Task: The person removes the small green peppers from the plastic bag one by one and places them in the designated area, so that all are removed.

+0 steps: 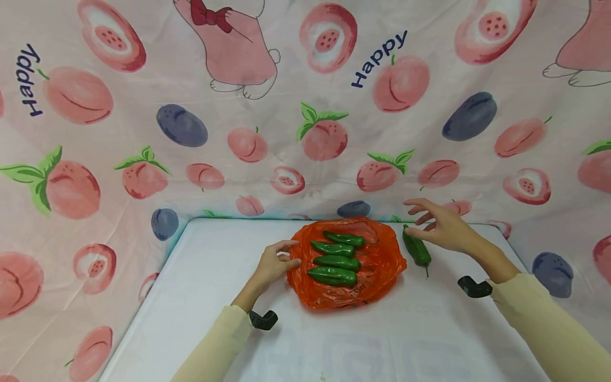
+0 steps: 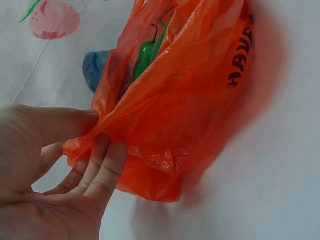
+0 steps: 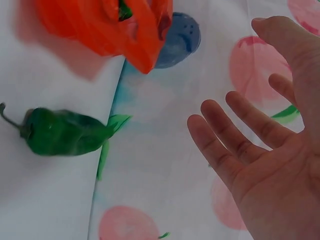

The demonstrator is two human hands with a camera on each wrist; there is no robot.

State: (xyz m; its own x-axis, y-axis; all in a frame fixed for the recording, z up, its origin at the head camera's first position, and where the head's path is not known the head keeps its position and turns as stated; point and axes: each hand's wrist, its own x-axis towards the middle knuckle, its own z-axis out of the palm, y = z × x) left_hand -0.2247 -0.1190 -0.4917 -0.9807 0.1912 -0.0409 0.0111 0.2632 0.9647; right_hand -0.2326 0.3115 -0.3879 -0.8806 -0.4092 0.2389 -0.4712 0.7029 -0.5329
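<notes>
An orange-red plastic bag (image 1: 334,300) lies on the white table, with several green peppers (image 1: 332,276) in a row on it. My left hand (image 1: 275,263) pinches the bag's left edge between thumb and fingers; in the left wrist view the plastic (image 2: 165,120) is drawn up beside the fingers (image 2: 107,170). One more green pepper (image 1: 417,248) lies on the table right of the bag. Above and beside that pepper hovers my right hand (image 1: 444,228), its fingers spread and holding nothing. The right wrist view shows the lone pepper (image 3: 65,131) apart from the right hand (image 3: 270,155).
A cloth printed with peaches (image 1: 324,140) hangs behind the table and at its sides. The table's back edge (image 1: 238,219) runs just behind the bag. White tabletop (image 1: 334,350) stretches in front of the bag. A dark device (image 1: 263,320) sits at each wrist.
</notes>
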